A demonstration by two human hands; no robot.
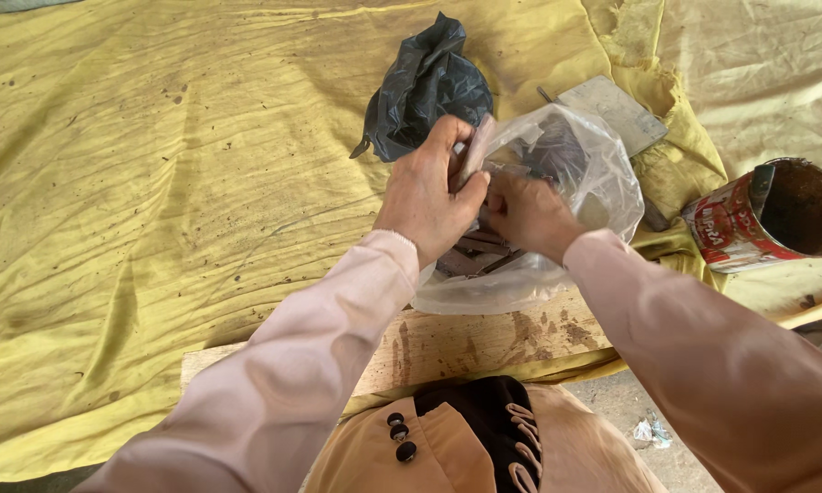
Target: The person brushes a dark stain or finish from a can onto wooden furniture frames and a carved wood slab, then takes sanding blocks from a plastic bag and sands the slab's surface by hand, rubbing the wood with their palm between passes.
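1. Hands meet at the mouth of a clear plastic bag in the middle of the view. The left hand is clenched around a thin flat brownish strip, pinching it between thumb and fingers so that its upper end stands up above the knuckles, tilted a little to the right.
2. The right hand sits just beside the left, touching it. Its fingers are curled down at the bag's opening; whether they grip the plastic or something inside is hidden by the left hand and the folds.
3. The bag lies directly under and behind both hands, resting partly on a bare wooden plank. Dark flat pieces show through the plastic just below the two hands.
4. Both forearms wear pale pink sleeves that come in from the bottom edge.
5. Just behind the left hand, a crumpled black plastic bag sits on the cloth, near the clear bag.
6. To the right of the clear bag's top lies a flat grey slab, partly tucked behind the plastic.
7. Well apart to the right, a rusty red-labelled tin can lies on its side, its open mouth facing right.
8. A stained, wrinkled yellow cloth covers the surface beneath everything.
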